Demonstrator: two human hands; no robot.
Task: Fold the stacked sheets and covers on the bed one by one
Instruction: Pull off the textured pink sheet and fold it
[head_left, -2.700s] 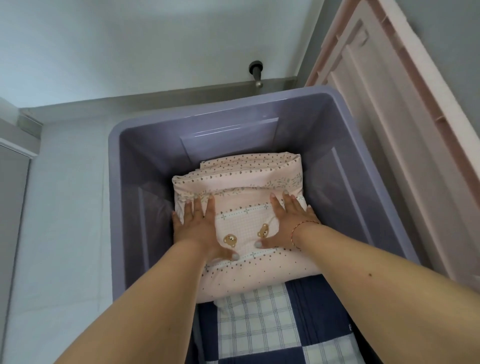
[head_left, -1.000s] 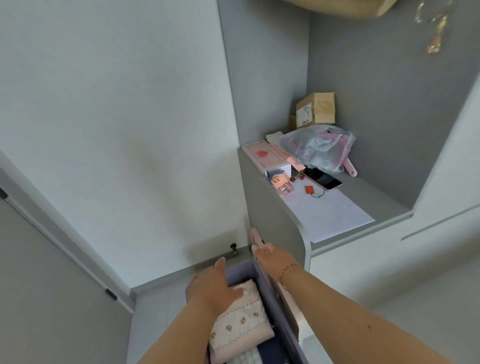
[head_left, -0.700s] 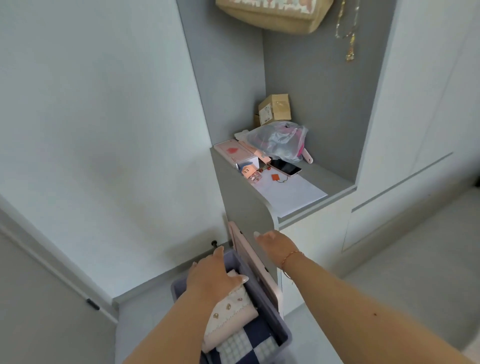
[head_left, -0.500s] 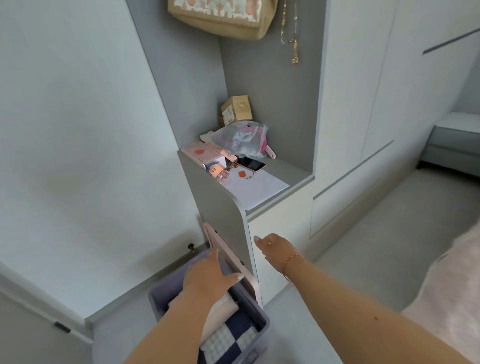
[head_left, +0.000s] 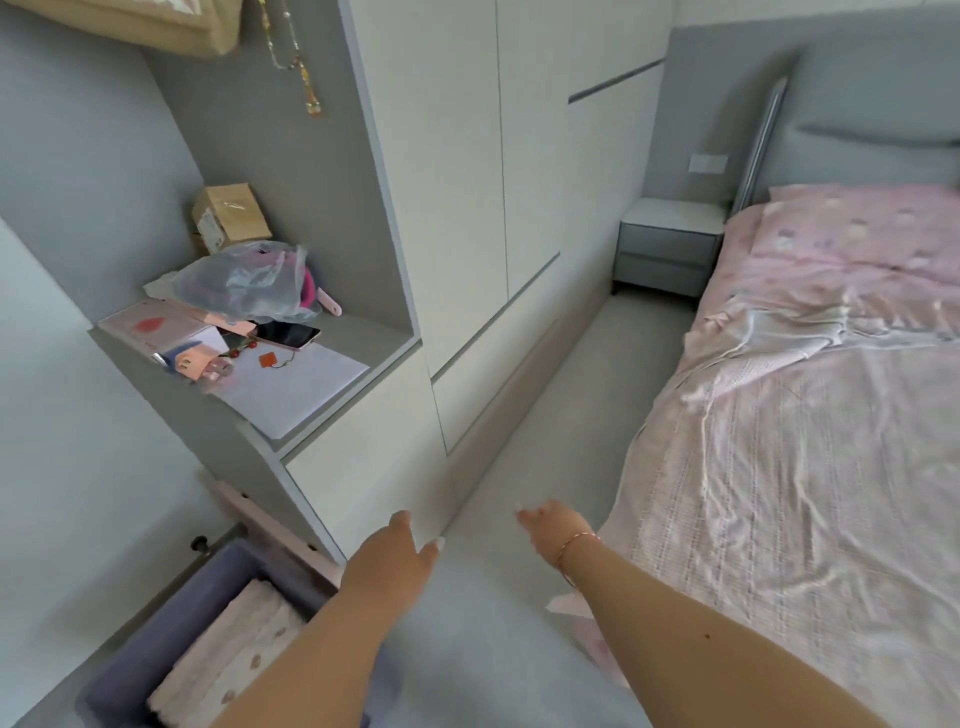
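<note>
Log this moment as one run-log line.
left hand: open, empty | right hand: open, empty | folded pink cover: in purple bin | bed: ahead right

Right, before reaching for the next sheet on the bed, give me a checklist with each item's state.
1. Left hand free: ok, fingers relaxed, holding nothing.
2. Right hand free: ok, grip empty, gold bracelet on the wrist.
3. Folded pink patterned cover stowed in the purple plastic storage bin: ok, it lies inside.
4. Grey floor path between wardrobe and bed: ok, nothing in the way.
5. Pink crumpled sheet on the bed within view: ok, spread across the mattress.
6. Further stacked sheets waiting to be folded: cannot tell, no stack is in view.
</note>
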